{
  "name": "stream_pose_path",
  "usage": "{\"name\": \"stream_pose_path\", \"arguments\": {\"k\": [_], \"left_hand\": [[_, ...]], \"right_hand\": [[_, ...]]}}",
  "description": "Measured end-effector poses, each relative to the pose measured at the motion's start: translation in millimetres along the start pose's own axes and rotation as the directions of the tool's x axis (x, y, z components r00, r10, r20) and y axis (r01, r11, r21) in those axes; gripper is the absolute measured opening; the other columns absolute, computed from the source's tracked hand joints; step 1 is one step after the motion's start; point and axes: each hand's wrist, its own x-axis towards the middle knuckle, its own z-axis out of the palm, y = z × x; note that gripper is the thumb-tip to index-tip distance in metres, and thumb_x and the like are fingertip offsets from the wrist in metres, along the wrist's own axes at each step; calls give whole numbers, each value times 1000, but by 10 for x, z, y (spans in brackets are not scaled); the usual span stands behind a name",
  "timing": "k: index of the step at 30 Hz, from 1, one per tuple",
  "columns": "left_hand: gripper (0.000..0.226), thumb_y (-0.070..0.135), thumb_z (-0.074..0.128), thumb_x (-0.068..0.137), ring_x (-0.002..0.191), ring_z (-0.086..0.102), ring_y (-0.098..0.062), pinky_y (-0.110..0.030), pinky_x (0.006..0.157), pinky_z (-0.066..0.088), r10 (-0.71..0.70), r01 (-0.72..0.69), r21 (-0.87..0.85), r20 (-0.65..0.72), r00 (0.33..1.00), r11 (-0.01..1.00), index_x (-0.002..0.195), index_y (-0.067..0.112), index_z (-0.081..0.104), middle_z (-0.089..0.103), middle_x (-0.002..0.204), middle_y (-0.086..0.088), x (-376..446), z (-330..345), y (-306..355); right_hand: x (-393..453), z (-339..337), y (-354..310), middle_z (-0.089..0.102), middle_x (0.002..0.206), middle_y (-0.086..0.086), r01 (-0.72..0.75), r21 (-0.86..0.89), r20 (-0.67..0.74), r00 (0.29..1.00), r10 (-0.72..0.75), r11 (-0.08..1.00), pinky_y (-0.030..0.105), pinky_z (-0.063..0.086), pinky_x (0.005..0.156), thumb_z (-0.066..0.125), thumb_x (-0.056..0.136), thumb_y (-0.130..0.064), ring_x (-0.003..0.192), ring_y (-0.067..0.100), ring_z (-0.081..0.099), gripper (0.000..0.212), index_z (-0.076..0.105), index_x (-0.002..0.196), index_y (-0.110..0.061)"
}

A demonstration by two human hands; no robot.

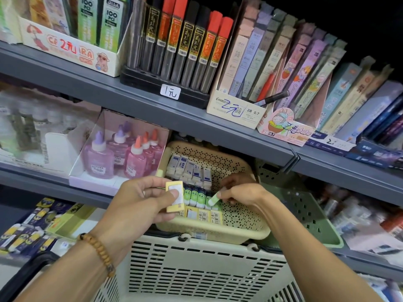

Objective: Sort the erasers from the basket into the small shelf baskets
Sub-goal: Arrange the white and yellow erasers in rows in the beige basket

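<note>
A green eraser (213,200) is pinched in the fingers of the right hand (241,196), held just above the row of green erasers (197,196) standing in the cream shelf basket (229,235). The left hand (139,205) grips a yellow eraser (173,196) (its white label faces up) at the basket's left edge. Inside the basket, white-and-blue erasers (189,170) fill the back row and yellow ones (204,214) the front. A green basket (309,214) sits just beside it on the right, glue bottles (122,155) to the left, and the large slotted basket (196,273) below.
</note>
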Motion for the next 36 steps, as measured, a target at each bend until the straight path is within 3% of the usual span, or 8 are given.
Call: {"name": "stream_pose_path", "arguments": {"k": [5, 8, 13, 17, 21, 24, 30, 36], "left_hand": [[13, -1, 67, 83, 74, 74, -19, -25, 60, 60, -1, 0, -33, -21, 1000, 999, 92, 9, 69, 74, 72, -4, -15, -13, 14], [16, -2, 66, 84, 75, 74, -21, -26, 61, 60, 8, -9, -35, -25, 1000, 999, 95, 10, 68, 74, 72, -6, -16, -24, 24], [19, 2, 72, 80, 72, 74, -19, -22, 57, 58, 13, -16, -47, -70, 997, 999, 97, 7, 68, 75, 77, -8, -5, -7, 22], [15, 4, 76, 76, 69, 73, -18, -20, 56, 57, 14, -18, -29, -130, 991, 999, 89, 5, 70, 75, 75, -9, 23, 5, 16], [14, 9, 77, 74, 72, 74, -19, -21, 58, 58, 24, -25, -7, -95, 995, 1000, 86, 6, 72, 75, 78, -11, 4, 1, 14], [3, 8, 74, 79, 74, 74, -20, -20, 59, 57, 45, -38, 53, -130, 991, 998, 81, 11, 74, 75, 77, -10, 1, -24, -7], [17, 7, 64, 88, 70, 72, -13, -16, 55, 52, 187, -125, 229, -276, 943, 965, 80, 21, 71, 73, 74, -3, -31, -200, -66], [16, 11, 65, 87, 71, 70, -11, -27, 65, 53, 255, -157, 338, -270, 928, 928, 78, 24, 70, 70, 70, 9, -154, -260, -113]], "right_hand": [[72, 195, -49, 73, 83, 7, -15, -4, 14, 1000, 15, 1000, 20, 59, 66, 78, 80, -4, 70, 14, 68, 26, 73, 104, -8], [67, 273, -50, 74, 93, 12, -8, -6, -9, 1000, 8, 1000, 32, 61, 76, 78, 79, -3, 77, 20, 71, 26, 72, 105, -8], [-142, 238, -184, 72, 84, -2, 176, -43, -109, 978, -180, 983, 25, 57, 66, 69, 89, -16, 64, 7, 65, 8, 69, 89, -25], [-495, 257, -450, 75, 86, 0, 335, 251, 67, 930, -362, 908, 25, 54, 61, 64, 94, -29, 67, 8, 65, 11, 72, 98, -23], [-668, 442, -643, 68, 74, 4, 373, 366, 229, 852, -471, 853, 21, 51, 53, 67, 91, -10, 60, 10, 61, 7, 72, 93, -14], [-612, 474, -649, 67, 73, 6, 326, 373, 210, 882, -422, 868, 20, 50, 53, 65, 91, -3, 57, 10, 58, 8, 71, 93, -9], [-429, 531, -558, 67, 77, 8, 130, 264, 184, 966, -182, 956, 20, 54, 59, 63, 92, -2, 53, 7, 59, 11, 69, 86, -7], [-406, 818, -639, 62, 57, -14, 241, 64, 174, 953, -249, 968, 15, 49, 49, 60, 95, -15, 46, 1, 60, 20, 71, 79, -18]]}}
